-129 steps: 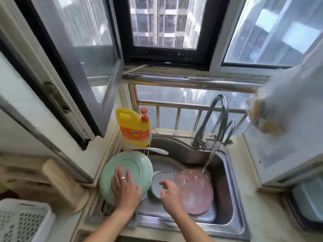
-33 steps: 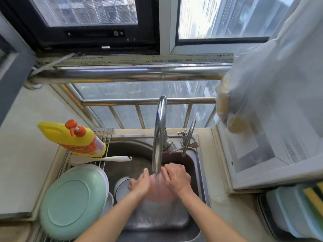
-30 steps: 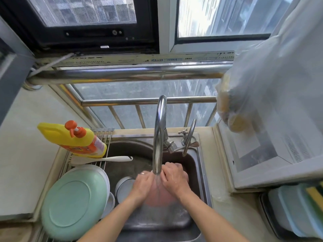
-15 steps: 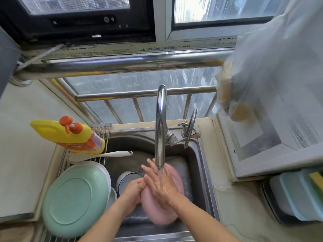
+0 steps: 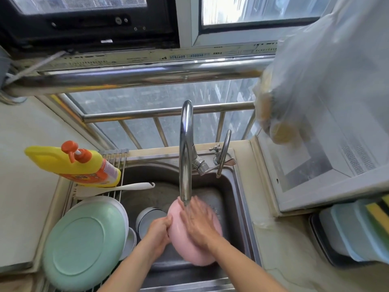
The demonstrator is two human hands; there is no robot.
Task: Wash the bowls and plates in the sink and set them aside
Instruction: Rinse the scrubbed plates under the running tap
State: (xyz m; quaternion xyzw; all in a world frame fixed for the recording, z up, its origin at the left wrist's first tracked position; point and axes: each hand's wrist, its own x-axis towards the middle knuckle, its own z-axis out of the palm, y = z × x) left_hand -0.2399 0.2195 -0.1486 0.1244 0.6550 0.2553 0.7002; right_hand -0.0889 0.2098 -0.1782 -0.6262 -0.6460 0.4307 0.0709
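Both hands work under the faucet [image 5: 186, 152]: left hand [image 5: 158, 229] grips the pink plate's [image 5: 196, 252] edge, right hand [image 5: 199, 223], blurred, lies flat on it, inside the steel sink [image 5: 237, 199]. Left of them, a green plate [image 5: 84, 245] rests on a drying rack [image 5: 114, 163] below a barred window [image 5: 164, 114]. 1 grey bowl [image 5: 147, 218] is half hidden.

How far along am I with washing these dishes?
Done: a green plate sits face down on the rack left of the sink, on top of something white.

In hand: the left hand grips the pink plate by its edge while the right hand rubs it under the running faucet.

Left: a grey bowl waits in the sink, and the pink plate must go on the rack.
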